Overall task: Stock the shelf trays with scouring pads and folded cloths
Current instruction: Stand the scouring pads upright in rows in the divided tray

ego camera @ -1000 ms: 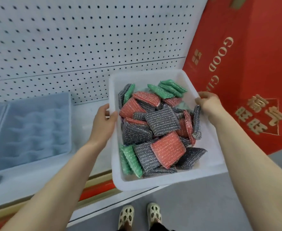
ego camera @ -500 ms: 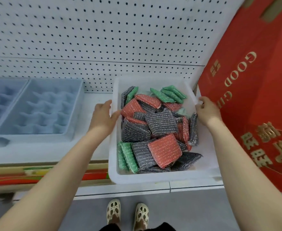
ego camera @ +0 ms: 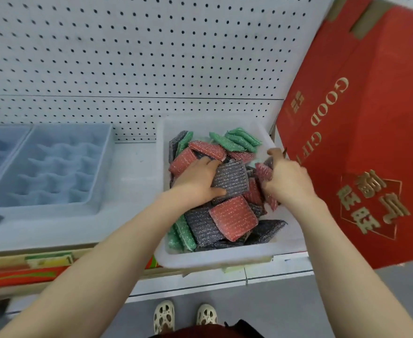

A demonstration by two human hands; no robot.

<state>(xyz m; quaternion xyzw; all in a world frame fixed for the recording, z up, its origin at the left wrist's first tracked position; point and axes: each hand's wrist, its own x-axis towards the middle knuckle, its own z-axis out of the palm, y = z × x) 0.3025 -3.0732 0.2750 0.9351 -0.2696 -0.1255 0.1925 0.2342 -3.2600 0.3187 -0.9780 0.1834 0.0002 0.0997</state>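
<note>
A white plastic tray (ego camera: 215, 258) sits on the white shelf (ego camera: 137, 167), filled with several red, grey and green scouring pads (ego camera: 233, 219). Both hands are inside the tray. My left hand (ego camera: 198, 180) grips a grey scouring pad (ego camera: 231, 179) in the middle of the pile, thumb under its near edge and fingers over its far edge. My right hand (ego camera: 285, 181) is curled round red pads (ego camera: 264, 170) standing on edge at the tray's right side. No folded cloths are in view.
Two pale blue compartment trays (ego camera: 52, 167) lie on the shelf to the left. A white pegboard wall (ego camera: 127, 57) backs the shelf. A large red gift carton (ego camera: 361, 132) stands close against the tray's right side. My feet (ego camera: 184, 318) are on grey floor below.
The tray was carried over and set on the shelf. Both hands let go of its side rims and moved inward onto the pads.
</note>
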